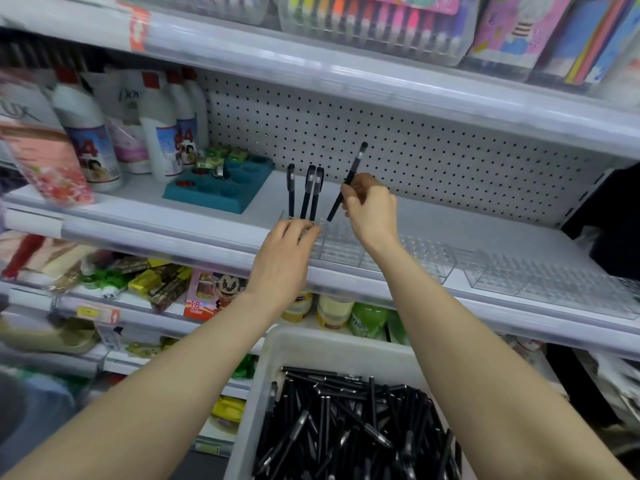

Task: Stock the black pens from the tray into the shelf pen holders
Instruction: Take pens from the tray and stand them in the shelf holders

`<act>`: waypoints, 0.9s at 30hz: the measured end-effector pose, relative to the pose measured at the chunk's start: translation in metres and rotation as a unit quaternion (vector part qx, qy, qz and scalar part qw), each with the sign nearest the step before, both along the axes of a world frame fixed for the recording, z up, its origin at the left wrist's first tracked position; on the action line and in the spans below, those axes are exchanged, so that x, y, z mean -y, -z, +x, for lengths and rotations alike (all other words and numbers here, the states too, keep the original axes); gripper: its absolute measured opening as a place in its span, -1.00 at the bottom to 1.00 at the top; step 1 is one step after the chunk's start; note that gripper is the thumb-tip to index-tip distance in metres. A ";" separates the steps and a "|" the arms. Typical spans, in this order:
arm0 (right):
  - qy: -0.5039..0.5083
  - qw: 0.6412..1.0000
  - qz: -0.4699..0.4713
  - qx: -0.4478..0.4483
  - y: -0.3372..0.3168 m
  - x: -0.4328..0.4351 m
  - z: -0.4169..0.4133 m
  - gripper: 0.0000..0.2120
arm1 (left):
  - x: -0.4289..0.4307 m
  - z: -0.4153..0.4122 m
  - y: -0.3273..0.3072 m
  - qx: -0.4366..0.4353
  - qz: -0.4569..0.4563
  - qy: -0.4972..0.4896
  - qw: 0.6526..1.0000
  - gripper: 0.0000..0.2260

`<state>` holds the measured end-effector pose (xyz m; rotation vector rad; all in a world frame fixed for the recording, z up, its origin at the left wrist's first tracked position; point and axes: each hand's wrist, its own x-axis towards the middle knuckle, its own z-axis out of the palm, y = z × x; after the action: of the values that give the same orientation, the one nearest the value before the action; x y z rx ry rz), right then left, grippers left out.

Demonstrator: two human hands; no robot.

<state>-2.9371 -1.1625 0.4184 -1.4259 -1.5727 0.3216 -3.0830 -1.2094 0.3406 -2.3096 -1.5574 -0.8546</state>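
A white tray [311, 344] at the bottom centre holds a heap of black pens [349, 427]. Clear plastic pen holders [408, 251] line the front of the middle shelf. Three black pens [306, 192] stand upright at the left end of the leftmost holder. My left hand [284, 258] has its fingertips at the base of those pens, touching the holder. My right hand [372, 209] pinches one black pen [348, 180], tilted, with its lower tip just above the holder.
A teal tray [221, 192] with small items sits on the shelf to the left, beside white bottles [90, 133]. A white pegboard [398, 140] backs the shelf. More clear holders [550, 282] extend right. Coloured markers fill the shelf above.
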 end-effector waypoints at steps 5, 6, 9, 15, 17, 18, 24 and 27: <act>-0.018 1.000 -0.008 0.006 0.003 -0.005 -0.004 -0.85 | -0.001 0.001 0.003 0.006 0.002 0.002 1.000 -0.39; -0.019 1.000 -0.012 0.020 0.004 -0.006 -0.005 -0.83 | -0.001 0.001 0.003 0.007 0.004 0.002 1.000 -0.39; -0.027 0.993 -0.031 0.110 0.013 -0.006 -0.007 -0.83 | -0.001 0.000 0.003 0.009 0.005 0.002 1.000 -0.39; -0.027 0.986 -0.032 0.164 0.028 -0.008 -0.009 -0.81 | -0.001 0.001 0.004 0.017 0.009 0.001 1.000 -0.40; -0.027 0.986 -0.033 0.164 0.027 -0.009 -0.009 -0.81 | -0.002 0.001 0.004 0.016 0.010 0.000 1.000 -0.40; -0.029 0.986 -0.035 0.161 0.028 -0.010 -0.009 -0.81 | -0.001 0.001 0.004 0.015 0.009 -0.001 1.000 -0.40; -0.033 0.987 -0.046 0.149 0.020 0.001 -0.003 -0.76 | 0.003 0.003 -0.004 0.013 -0.005 -0.008 1.000 -0.41; -0.028 0.991 -0.023 0.133 0.016 0.020 0.008 -0.73 | 0.007 0.003 -0.008 0.029 -0.020 -0.002 0.999 -0.43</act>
<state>-2.9287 -1.1828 0.4020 -1.5098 -1.8326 0.2082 -3.0801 -1.2165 0.3485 -2.3277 -1.6166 -0.9061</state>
